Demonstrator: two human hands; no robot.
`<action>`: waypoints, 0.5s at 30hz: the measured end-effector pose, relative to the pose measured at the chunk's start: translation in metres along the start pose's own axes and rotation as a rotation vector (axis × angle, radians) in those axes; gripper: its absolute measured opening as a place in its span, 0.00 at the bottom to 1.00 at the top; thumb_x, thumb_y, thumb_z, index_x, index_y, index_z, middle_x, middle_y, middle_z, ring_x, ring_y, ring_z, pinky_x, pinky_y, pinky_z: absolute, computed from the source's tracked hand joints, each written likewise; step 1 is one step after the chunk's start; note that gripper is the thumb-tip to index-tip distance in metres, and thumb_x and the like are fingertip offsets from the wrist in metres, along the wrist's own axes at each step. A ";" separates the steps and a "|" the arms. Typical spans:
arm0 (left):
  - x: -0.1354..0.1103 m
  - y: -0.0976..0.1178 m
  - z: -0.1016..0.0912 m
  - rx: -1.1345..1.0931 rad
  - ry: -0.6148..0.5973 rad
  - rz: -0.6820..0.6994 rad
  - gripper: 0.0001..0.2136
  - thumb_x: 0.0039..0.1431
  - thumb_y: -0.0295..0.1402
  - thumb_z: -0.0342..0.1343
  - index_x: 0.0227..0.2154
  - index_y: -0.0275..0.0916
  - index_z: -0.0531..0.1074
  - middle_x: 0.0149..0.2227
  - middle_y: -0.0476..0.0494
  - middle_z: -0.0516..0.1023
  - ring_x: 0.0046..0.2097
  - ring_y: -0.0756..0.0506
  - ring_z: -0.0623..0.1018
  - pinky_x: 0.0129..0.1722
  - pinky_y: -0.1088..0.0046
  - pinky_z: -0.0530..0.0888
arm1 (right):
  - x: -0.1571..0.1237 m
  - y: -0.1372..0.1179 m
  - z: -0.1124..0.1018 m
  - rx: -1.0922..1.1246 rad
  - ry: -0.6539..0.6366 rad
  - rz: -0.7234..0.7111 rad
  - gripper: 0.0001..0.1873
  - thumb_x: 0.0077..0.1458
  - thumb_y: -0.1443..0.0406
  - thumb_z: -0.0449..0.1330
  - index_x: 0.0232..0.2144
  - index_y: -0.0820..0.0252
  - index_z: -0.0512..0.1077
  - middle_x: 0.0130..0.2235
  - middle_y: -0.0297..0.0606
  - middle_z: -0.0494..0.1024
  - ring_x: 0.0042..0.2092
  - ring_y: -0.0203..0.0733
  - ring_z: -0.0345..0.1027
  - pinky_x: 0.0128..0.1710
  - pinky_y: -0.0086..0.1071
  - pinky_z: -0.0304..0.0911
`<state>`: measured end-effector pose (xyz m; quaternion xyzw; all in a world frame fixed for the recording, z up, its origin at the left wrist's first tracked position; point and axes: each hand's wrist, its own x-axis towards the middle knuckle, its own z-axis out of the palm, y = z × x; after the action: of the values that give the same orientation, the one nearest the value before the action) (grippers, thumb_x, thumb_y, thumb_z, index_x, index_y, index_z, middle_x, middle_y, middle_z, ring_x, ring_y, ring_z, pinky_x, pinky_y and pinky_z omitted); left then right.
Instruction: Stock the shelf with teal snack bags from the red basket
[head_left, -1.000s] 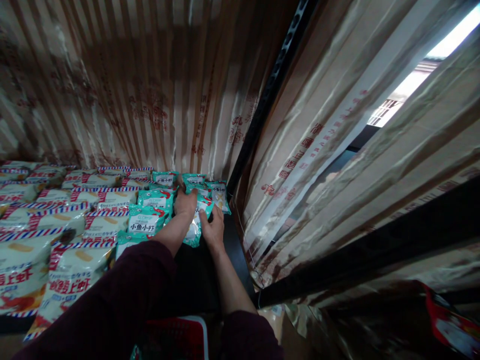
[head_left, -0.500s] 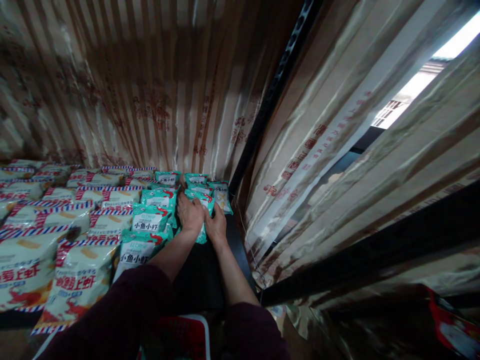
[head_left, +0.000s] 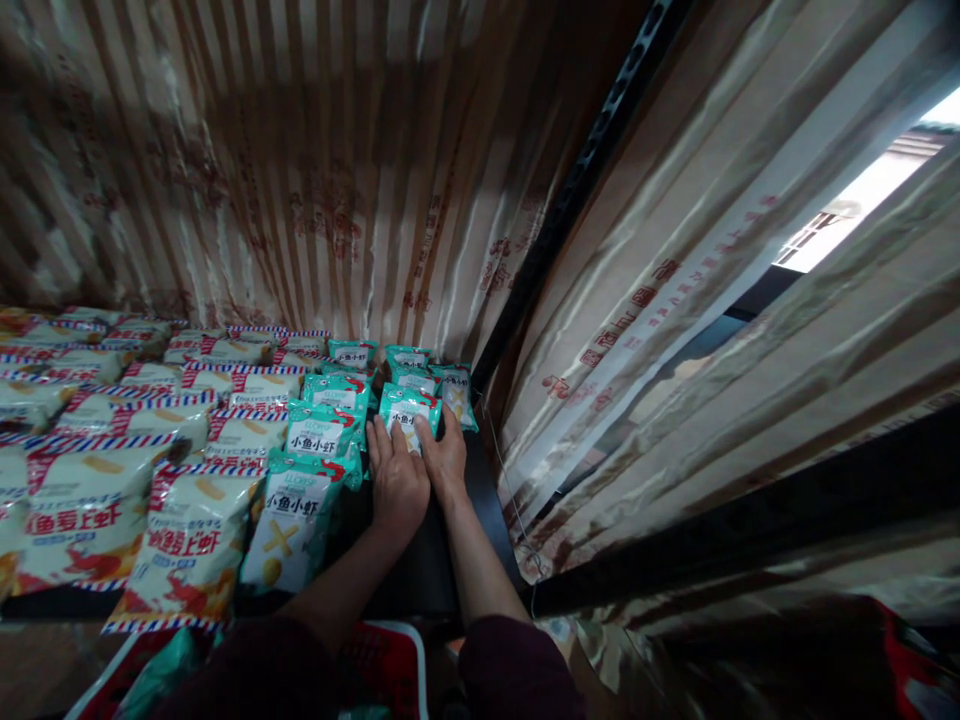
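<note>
A teal-and-white snack bag (head_left: 409, 404) stands in a short row at the back right of the black shelf (head_left: 412, 570), with my two hands around its lower part. My left hand (head_left: 397, 480) presses its fingers on the bag's front and left side. On the right side, my right hand (head_left: 445, 452) has its thumb on the front and its fingers along the edge. Behind are more teal bags, including one leaning at the right end (head_left: 456, 395). To the left runs another row of teal bags (head_left: 313, 440).
Several rows of white-and-red snack bags (head_left: 187, 540) fill the shelf's left side. A slotted black post (head_left: 570, 180) rises at the back right corner, beside pleated sheeting (head_left: 390, 200). Below the shelf's front edge is a red basket with a white rim (head_left: 420, 660), holding teal bags.
My left hand has slid from the bag's upper left down to its lower front. The bag's printed face shows more. My view has shifted slightly left.
</note>
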<state>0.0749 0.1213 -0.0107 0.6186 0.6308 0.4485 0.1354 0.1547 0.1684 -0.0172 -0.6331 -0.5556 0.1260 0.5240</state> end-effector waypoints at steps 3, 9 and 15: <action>0.000 -0.002 0.002 0.028 0.014 0.004 0.24 0.56 0.27 0.43 0.55 0.18 0.59 0.62 0.19 0.52 0.66 0.33 0.46 0.62 0.53 0.52 | -0.005 -0.004 -0.001 -0.003 0.005 0.007 0.34 0.50 0.52 0.57 0.54 0.66 0.64 0.54 0.51 0.70 0.55 0.50 0.63 0.55 0.42 0.57; -0.011 -0.005 0.001 0.061 0.045 0.084 0.24 0.58 0.27 0.44 0.57 0.23 0.58 0.63 0.21 0.51 0.66 0.34 0.46 0.60 0.50 0.56 | -0.001 -0.008 -0.002 0.017 0.021 0.005 0.28 0.52 0.56 0.54 0.52 0.66 0.67 0.50 0.50 0.73 0.49 0.47 0.68 0.49 0.39 0.62; -0.018 -0.004 -0.002 0.122 0.004 0.105 0.23 0.57 0.26 0.45 0.57 0.27 0.60 0.64 0.24 0.51 0.65 0.33 0.50 0.58 0.51 0.59 | 0.001 -0.008 -0.002 0.007 0.006 0.013 0.26 0.53 0.56 0.54 0.51 0.65 0.68 0.52 0.50 0.72 0.53 0.49 0.65 0.54 0.42 0.57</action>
<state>0.0740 0.1050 -0.0193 0.6571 0.6240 0.4167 0.0726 0.1517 0.1668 -0.0101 -0.6351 -0.5496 0.1295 0.5271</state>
